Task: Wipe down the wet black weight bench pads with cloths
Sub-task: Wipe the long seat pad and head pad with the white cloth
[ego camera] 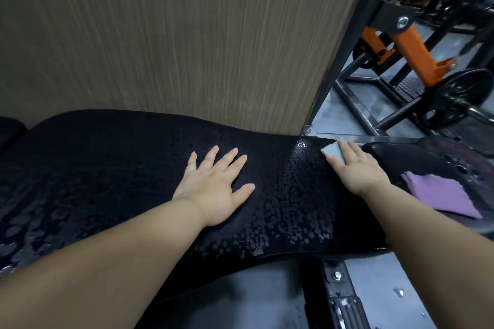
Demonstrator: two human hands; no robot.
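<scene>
Right hand [358,168]: fingers extended and laid flat on a small grey cloth [331,151], pressing it to the far right corner of the black bench pad [107,168]. Left hand [213,189]: spread, palm down on the pad's middle, holding nothing. The pad's long axis runs left to right across the view, and beaded water covers it. Judgement: nearly all the wet surface lies left of the cloth, so the stroke must travel leftward along that axis, with the left hand in its path. A purple cloth [441,196] lies on the adjoining pad [417,152], nearer the right hand.
</scene>
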